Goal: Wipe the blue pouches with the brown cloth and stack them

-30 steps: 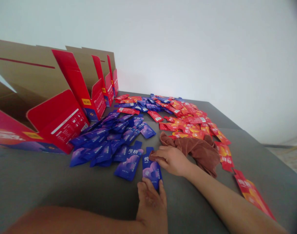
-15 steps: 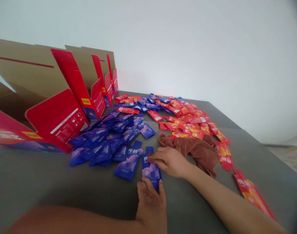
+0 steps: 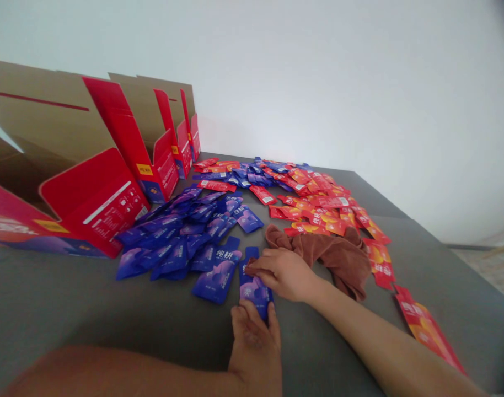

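A blue-purple pouch (image 3: 252, 289) lies flat on the grey table, its narrow spout end pointing away from me. My left hand (image 3: 255, 344) grips its near end between thumb and fingers. Bunched in the closed fingers of my right hand (image 3: 285, 273) is a corner of a brown cloth (image 3: 343, 259), pressed on the upper part of the pouch and covering some of its print. The rest of the cloth lies crumpled to the right, behind that hand. Just left of the held pouch is another blue pouch (image 3: 217, 278), beside a heap of blue pouches (image 3: 173, 237).
Open red cardboard boxes (image 3: 98, 204) stand in a row along the left. Red-orange pouches (image 3: 330, 212) lie piled at the back right, with blue ones mixed in farther back. A single red pouch (image 3: 428, 325) lies near the right side. A white wall (image 3: 318, 82) rises behind the table.
My right hand has shifted slightly left across the pouch with the cloth corner. My left hand keeps its hold, and the whole view has moved only a little.
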`<control>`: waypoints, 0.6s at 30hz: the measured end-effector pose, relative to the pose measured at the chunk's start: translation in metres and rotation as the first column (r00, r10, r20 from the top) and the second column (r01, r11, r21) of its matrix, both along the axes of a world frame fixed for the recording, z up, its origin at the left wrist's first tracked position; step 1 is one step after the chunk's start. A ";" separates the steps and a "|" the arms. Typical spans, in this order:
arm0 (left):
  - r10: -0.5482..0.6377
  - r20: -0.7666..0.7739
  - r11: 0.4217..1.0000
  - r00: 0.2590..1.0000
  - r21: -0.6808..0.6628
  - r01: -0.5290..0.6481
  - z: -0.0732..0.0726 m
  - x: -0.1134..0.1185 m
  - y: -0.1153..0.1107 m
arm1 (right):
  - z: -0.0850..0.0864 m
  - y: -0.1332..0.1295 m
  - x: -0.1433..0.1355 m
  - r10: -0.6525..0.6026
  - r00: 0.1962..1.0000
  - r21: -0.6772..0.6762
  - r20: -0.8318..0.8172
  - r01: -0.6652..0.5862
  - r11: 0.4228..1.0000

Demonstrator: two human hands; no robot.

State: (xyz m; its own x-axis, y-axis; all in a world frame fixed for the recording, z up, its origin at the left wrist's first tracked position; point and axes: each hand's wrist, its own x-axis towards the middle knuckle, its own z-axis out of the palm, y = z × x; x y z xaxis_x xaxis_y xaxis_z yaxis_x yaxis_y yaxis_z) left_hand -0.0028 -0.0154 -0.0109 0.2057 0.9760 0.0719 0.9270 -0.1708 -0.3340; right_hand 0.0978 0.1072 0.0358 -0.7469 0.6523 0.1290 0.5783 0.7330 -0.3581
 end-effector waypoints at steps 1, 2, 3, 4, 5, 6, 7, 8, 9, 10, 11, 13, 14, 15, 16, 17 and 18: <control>-0.027 -0.011 1.000 1.000 0.010 0.027 0.003 -0.002 -0.001 | -0.001 0.004 0.003 -0.027 1.000 0.006 0.009 0.027 1.000; -0.048 -0.018 0.999 0.999 0.016 0.048 0.005 -0.003 -0.001 | -0.001 0.006 0.005 -0.043 0.999 0.015 0.022 0.043 0.999; -0.061 -0.019 0.998 0.998 0.021 0.062 0.006 -0.004 -0.002 | 0.000 0.007 0.006 -0.049 0.998 0.028 0.035 0.048 0.998; -0.065 -0.016 0.998 0.998 0.023 0.066 0.006 -0.004 -0.002 | 0.001 0.006 0.006 -0.042 0.998 0.042 0.046 0.040 0.998; -0.060 -0.010 0.998 0.998 0.021 0.060 0.005 -0.003 -0.002 | 0.002 0.002 0.005 -0.023 0.998 0.054 0.054 0.021 0.998; -0.044 -0.002 0.999 0.999 0.016 0.044 0.003 -0.002 -0.002 | 0.004 -0.002 0.003 0.006 0.998 0.062 0.061 -0.010 0.998; -0.023 0.004 1.000 1.000 0.008 0.023 0.001 0.000 -0.002 | 0.006 -0.007 0.001 0.038 0.997 0.069 0.068 -0.043 0.997; -0.003 0.008 1.000 1.000 -0.001 0.003 -0.002 0.002 -0.002 | 0.007 -0.011 -0.001 0.068 0.995 0.070 0.074 -0.073 0.995; 0.014 0.011 1.000 1.000 -0.010 -0.014 -0.004 0.003 -0.001 | 0.008 -0.014 -0.003 0.085 0.993 0.068 0.077 -0.090 0.994; 0.027 0.010 0.999 1.000 -0.018 -0.027 -0.006 0.005 -0.001 | 0.008 -0.016 -0.004 0.086 0.993 0.062 0.077 -0.091 0.994; 0.031 0.006 0.999 0.999 -0.023 -0.031 -0.008 0.005 -0.001 | 0.008 -0.016 -0.005 0.071 0.995 0.055 0.073 -0.075 0.996; 0.025 -0.011 0.999 1.000 -0.027 -0.025 -0.010 0.006 -0.001 | 0.006 -0.011 -0.003 0.020 0.998 0.043 0.056 -0.022 0.999; 0.025 -0.016 0.999 1.000 -0.029 -0.025 -0.010 0.006 -0.001 | 0.005 -0.007 -0.002 -0.001 0.999 0.041 0.048 -0.001 0.999; 0.024 -0.018 0.999 1.000 -0.030 -0.025 -0.011 0.006 -0.001 | 0.004 -0.004 -0.001 -0.015 0.999 0.044 0.044 0.013 0.999; 0.027 -0.018 0.999 0.999 -0.031 -0.027 -0.011 0.006 -0.001 | 0.003 -0.001 0.001 -0.020 0.999 0.052 0.045 0.018 0.998; 0.033 -0.014 0.999 0.999 -0.030 -0.033 -0.012 0.006 -0.001 | 0.003 0.000 0.001 -0.020 0.999 0.065 0.050 0.017 0.998; 0.036 -0.010 0.999 0.999 -0.028 -0.036 -0.012 0.006 -0.001 | 0.003 -0.001 0.002 -0.013 0.998 0.076 0.059 0.009 0.997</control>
State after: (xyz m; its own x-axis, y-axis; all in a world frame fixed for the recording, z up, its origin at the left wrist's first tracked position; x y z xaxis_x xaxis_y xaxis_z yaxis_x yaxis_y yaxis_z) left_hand 0.0030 -0.0163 -0.0231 0.1709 0.9844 0.0429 0.9296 -0.1466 -0.3383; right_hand 0.0994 0.1065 0.0388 -0.7477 0.6504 0.1343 0.6048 0.7504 -0.2667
